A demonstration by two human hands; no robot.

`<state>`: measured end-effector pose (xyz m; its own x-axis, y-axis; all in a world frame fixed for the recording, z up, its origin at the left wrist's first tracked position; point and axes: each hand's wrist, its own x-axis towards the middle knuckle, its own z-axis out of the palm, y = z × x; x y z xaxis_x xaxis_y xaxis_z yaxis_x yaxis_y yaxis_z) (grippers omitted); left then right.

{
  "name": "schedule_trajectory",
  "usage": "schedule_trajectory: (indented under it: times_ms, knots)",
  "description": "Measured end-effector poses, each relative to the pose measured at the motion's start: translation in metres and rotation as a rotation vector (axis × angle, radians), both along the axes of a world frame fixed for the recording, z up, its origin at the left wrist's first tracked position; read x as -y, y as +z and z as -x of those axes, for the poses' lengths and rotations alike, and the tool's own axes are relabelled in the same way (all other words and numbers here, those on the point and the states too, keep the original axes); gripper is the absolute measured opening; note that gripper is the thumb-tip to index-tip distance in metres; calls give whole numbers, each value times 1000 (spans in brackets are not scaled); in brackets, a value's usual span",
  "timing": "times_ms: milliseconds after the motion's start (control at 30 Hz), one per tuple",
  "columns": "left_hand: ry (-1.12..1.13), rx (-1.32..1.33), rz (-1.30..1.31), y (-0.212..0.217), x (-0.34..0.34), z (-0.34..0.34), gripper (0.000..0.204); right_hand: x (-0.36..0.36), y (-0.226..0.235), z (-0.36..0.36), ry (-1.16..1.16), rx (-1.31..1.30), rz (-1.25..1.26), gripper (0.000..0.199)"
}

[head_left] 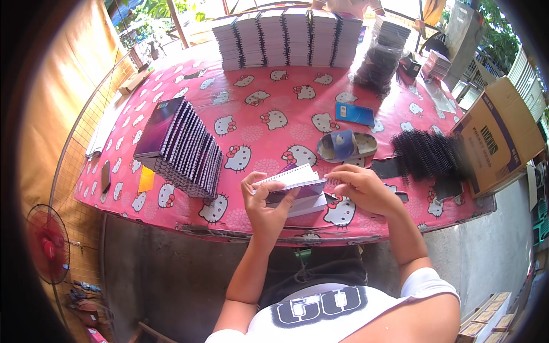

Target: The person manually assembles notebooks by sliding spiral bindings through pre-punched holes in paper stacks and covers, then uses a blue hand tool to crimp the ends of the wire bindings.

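Note:
My left hand (267,207) is closed around a small notebook (298,192) with a row of punched holes along its upper edge, thumb on the near side. White pages show behind its dark cover. At the notebook's right end is my right hand (364,190), its fingers curled and pinched together; whatever lies between the fingertips is too small to make out. Under the notebook lies a white block of pages (307,207). Just beyond my hands rests a slide slipper (347,145) with a blue strap. A heap of black spiral coils (428,153) sits right of my right hand.
A tall stack of spiral notebooks (184,150) stands left on the pink patterned table cover (251,128). Thick page stacks (286,39) line the back, where a person (350,6) is partly visible. A blue notebook (354,114) lies mid-table; a cardboard box (494,137) leans at right.

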<state>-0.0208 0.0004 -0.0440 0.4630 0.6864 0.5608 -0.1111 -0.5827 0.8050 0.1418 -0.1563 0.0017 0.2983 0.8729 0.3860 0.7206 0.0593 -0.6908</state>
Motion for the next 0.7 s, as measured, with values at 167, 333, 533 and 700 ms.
schedule_trajectory:
  times_ms: [167, 333, 533, 700]
  knots:
    - [7, 7, -22, -1, -1, 0, 29, 1, 7, 11, -150, 116, -25, 17]
    - [5, 6, -18, 1, -1, 2, 29, -10, -17, -4, -309, 314, -98, 20]
    - [15, 0, -106, 1, -3, 2, 27, -16, -65, -42, -346, 311, -8, 21]
    - [14, 0, -75, -3, -1, -1, 27, -55, -49, -26, -273, -210, 246, 27]
